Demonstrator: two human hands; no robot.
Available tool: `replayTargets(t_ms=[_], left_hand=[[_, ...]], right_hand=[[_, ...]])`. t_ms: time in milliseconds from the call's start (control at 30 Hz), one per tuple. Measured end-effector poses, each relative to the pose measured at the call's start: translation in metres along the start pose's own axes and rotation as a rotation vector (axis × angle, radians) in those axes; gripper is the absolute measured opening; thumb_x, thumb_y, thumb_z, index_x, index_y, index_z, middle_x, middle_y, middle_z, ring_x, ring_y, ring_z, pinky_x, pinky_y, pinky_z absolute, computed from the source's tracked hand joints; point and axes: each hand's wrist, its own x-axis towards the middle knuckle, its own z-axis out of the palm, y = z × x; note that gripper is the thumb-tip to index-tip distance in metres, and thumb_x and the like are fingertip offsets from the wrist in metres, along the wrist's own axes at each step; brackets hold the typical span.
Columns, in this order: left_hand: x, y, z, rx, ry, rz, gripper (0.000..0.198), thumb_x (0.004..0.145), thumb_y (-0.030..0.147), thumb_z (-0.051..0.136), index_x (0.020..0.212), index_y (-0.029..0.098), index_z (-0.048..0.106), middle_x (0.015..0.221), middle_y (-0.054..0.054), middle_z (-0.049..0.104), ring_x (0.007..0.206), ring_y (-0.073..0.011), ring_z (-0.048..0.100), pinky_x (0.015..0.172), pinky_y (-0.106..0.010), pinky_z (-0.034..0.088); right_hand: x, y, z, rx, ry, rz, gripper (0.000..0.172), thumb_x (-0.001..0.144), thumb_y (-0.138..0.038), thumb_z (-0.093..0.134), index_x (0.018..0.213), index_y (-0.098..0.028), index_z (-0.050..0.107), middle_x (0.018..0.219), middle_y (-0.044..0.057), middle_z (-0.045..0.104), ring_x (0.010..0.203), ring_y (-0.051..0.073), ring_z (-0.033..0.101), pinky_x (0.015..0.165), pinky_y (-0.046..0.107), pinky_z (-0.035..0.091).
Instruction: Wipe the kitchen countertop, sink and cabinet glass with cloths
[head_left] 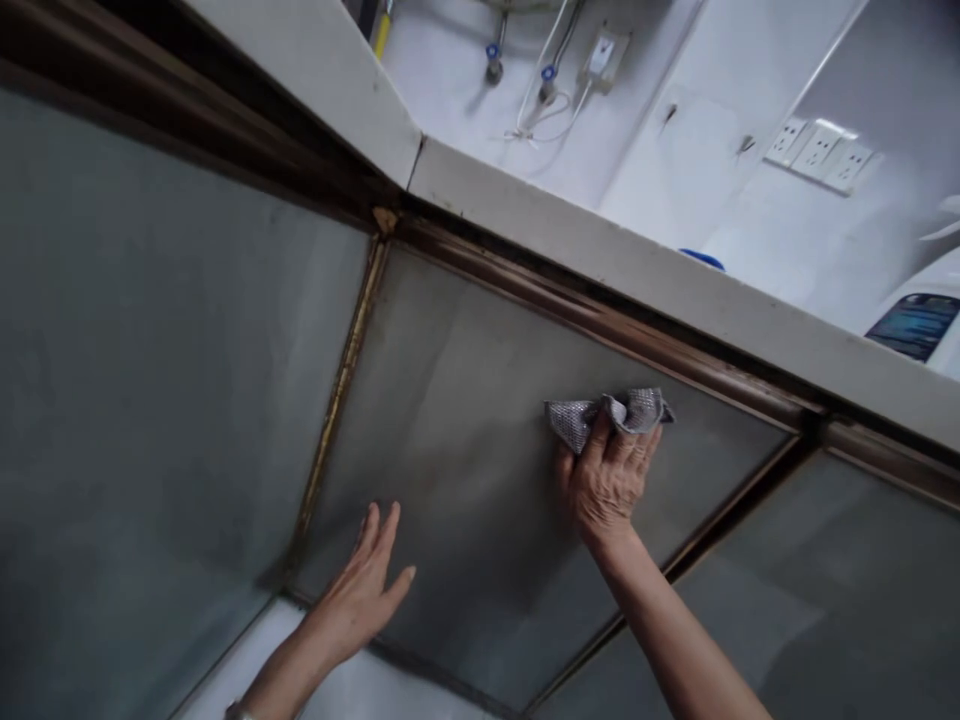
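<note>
A crumpled grey mesh cleaning cloth (574,422) lies under the fingers of my right hand (609,490), pressed against a dull grey cabinet panel (465,400). The cloth sits near the panel's upper right, below its brown metal frame (600,325). Lower and to the left, my left hand (364,590) holds nothing; its fingers are stretched and the thumb stands apart. That hand is in front of the same panel's lower left part, and I cannot tell whether it touches the surface.
A pale countertop edge (637,270) runs above the panels, with a corner at the left. Beyond it are blue-handled valves (493,65), white sockets (820,152) and a white bottle (926,315). Another grey panel (165,400) stands at the left.
</note>
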Motion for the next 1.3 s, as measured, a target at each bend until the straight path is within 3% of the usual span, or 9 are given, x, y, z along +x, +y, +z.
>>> replayTargets(t_ms=[133,400,600,767,967,1100,1200,1300], left_hand=[[-0.002,0.000,-0.008,-0.011,0.004,0.003,0.081,0.098,0.044,0.034,0.164,0.006,0.008,0.169,-0.022,-0.005,0.157,-0.0307,0.003,0.129,-0.048,0.023],[-0.016,0.012,-0.036,0.044,-0.053,-0.068,0.079,0.098,0.044,0.034,0.163,0.005,0.013,0.170,-0.020,0.002,0.157,-0.0315,-0.001,0.131,-0.047,0.017],[-0.035,0.007,-0.067,0.032,0.002,-0.068,0.077,0.096,0.051,0.031,0.160,0.010,0.033,0.169,-0.013,0.025,0.159,-0.0306,0.014,0.131,-0.049,0.020],[-0.050,-0.003,-0.096,0.015,0.076,-0.086,0.076,0.093,0.053,0.032,0.156,0.011,0.042,0.166,-0.011,0.034,0.158,-0.0291,0.024,0.131,-0.049,0.022],[-0.070,0.000,-0.114,-0.005,0.103,-0.056,0.072,0.093,0.052,0.030,0.147,0.011,0.056,0.152,-0.012,0.056,0.143,-0.0270,0.050,0.125,-0.044,0.034],[-0.081,0.001,-0.118,0.012,0.099,-0.060,0.071,0.093,0.054,0.030,0.142,0.015,0.062,0.142,-0.009,0.065,0.135,-0.0293,0.057,0.120,-0.046,0.039],[-0.084,-0.006,-0.122,0.018,0.109,-0.060,0.072,0.093,0.057,0.030,0.143,0.015,0.061,0.143,-0.008,0.064,0.136,-0.0284,0.057,0.120,-0.045,0.040],[-0.084,-0.014,-0.129,0.018,0.134,-0.059,0.074,0.092,0.060,0.029,0.143,0.016,0.061,0.143,-0.008,0.064,0.134,-0.0276,0.059,0.118,-0.042,0.041]], right_hand=[[0.037,-0.027,0.003,0.064,0.039,-0.020,0.071,0.094,-0.029,0.058,0.155,0.001,0.037,0.169,0.034,0.009,0.158,0.051,0.002,0.118,0.077,0.028],[0.086,-0.082,0.014,0.278,-0.013,-0.065,0.062,0.093,-0.024,0.057,0.149,-0.002,0.046,0.170,0.029,0.014,0.159,0.045,0.003,0.124,0.071,0.021],[0.115,-0.133,0.023,0.434,-0.088,-0.111,0.057,0.093,-0.013,0.050,0.148,0.000,0.047,0.169,0.027,0.022,0.161,0.039,0.007,0.129,0.065,0.017],[0.129,-0.171,0.032,0.531,-0.142,-0.162,0.061,0.093,-0.010,0.048,0.152,0.004,0.042,0.170,0.026,0.022,0.161,0.037,0.008,0.132,0.060,0.013],[0.112,-0.205,0.047,0.630,-0.176,-0.234,0.065,0.096,-0.007,0.042,0.158,0.005,0.030,0.170,0.025,0.020,0.162,0.033,0.006,0.133,0.058,0.013],[0.087,-0.222,0.060,0.664,-0.153,-0.301,0.060,0.097,-0.005,0.041,0.157,0.003,0.035,0.169,0.023,0.026,0.161,0.032,0.011,0.133,0.056,0.019],[0.058,-0.231,0.069,0.599,-0.141,-0.407,0.058,0.096,-0.007,0.045,0.152,0.007,0.041,0.168,0.025,0.026,0.160,0.034,0.017,0.132,0.055,0.024],[0.004,-0.233,0.080,0.536,-0.175,-0.597,0.059,0.094,-0.013,0.052,0.148,0.010,0.045,0.168,0.026,0.024,0.159,0.034,0.020,0.133,0.051,0.024]])
